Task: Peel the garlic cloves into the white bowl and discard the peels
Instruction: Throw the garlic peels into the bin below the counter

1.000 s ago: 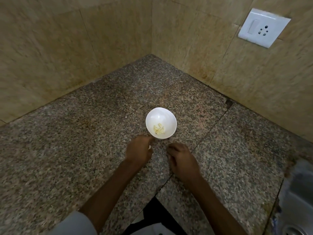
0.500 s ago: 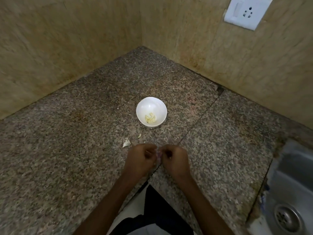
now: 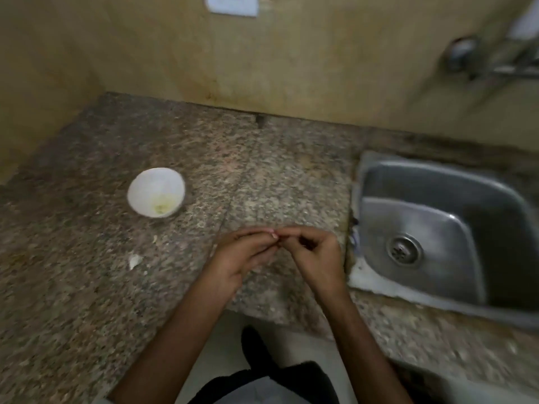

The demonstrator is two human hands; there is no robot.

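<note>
Granite counter (image 3: 87,287) ends just below left hand (image 3: 242,258) and right hand (image 3: 316,256), fingers (image 3: 259,232) pinching one pale piece (image 3: 274,235).

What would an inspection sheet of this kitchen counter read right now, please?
Surface: speckled stone counter, with a seam running across it.
Job's things: white bowl upright on the counter, peeled garlic in its bottom; a small pale piece pinched between both hands, too blurred to tell clove from peel.
Clutter: one peel and a smaller scrap on the counter near the bowl.
Hands: left hand and right hand meet fingertip to fingertip above the counter.
Cables: nothing seen.
Surroundings: steel sink to the right, tap above it, wall socket.
</note>
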